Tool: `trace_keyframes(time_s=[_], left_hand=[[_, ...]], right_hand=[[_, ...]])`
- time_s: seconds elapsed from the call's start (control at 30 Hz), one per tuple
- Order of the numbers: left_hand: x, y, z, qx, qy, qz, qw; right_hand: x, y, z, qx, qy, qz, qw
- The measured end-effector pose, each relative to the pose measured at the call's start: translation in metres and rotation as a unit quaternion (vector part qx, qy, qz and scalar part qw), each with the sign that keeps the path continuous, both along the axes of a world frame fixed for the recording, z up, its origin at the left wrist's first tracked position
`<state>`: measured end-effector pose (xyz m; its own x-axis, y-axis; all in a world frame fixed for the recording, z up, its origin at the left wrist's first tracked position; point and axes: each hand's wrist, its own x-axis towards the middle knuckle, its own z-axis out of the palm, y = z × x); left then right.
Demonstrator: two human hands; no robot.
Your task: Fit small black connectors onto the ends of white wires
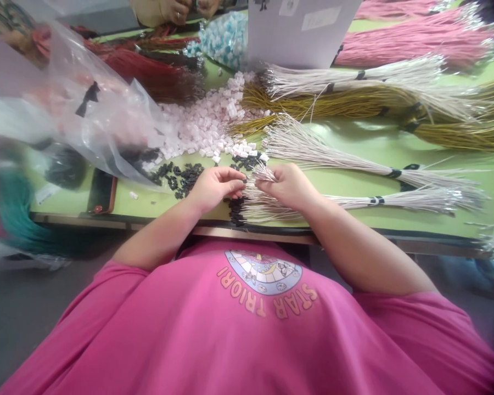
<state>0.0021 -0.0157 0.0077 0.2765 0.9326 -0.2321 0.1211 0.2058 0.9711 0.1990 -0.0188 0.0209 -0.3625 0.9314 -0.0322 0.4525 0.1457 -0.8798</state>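
My left hand (214, 188) is closed in a pinch, thumb and forefinger together. Whatever sits at its fingertips is too small to make out. Facing it, my right hand (290, 187) is closed around a small bunch of white wires (264, 173), whose metal-tipped ends stick out toward my left hand. Under and beside my hands lies a bundle of white wires (267, 211), with a row of black connectors (236, 211) at its left end. Loose black connectors (185, 176) lie scattered by my left hand, below a heap of white connectors (214, 129).
Tied bundles of white (337, 148), yellow (346, 104) and pink wires (411, 44) fill the right side. A clear plastic bag (102, 120) and a phone (101, 192) are at left. Behind stands a pale box (296, 33); another person's hand (175, 10) shows beyond.
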Motion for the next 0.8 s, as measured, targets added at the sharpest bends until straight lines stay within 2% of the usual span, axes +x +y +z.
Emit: trace_keyframes(time_s=[0.13,0.33,0.5,0.67,0.8], left_hand=[[0.002,-0.002,0.002,0.019,0.026,0.004,0.999],[0.003,-0.004,-0.001,0.093,0.088,0.014,0.992],[0.004,-0.004,-0.005,0.15,0.137,-0.01,0.979],[0.008,-0.004,-0.009,0.186,0.144,-0.025,0.972],[0.001,-0.006,0.0,0.235,0.213,-0.064,0.946]], right_hand=[[-0.001,0.0,-0.001,0.003,0.003,-0.004,1.0],[0.001,0.0,-0.004,0.014,0.003,0.002,1.0],[0.001,0.0,-0.004,0.015,0.003,0.006,1.0],[0.0,0.0,-0.005,0.012,-0.003,0.015,1.0],[-0.001,0.001,-0.007,0.035,-0.032,0.013,0.999]])
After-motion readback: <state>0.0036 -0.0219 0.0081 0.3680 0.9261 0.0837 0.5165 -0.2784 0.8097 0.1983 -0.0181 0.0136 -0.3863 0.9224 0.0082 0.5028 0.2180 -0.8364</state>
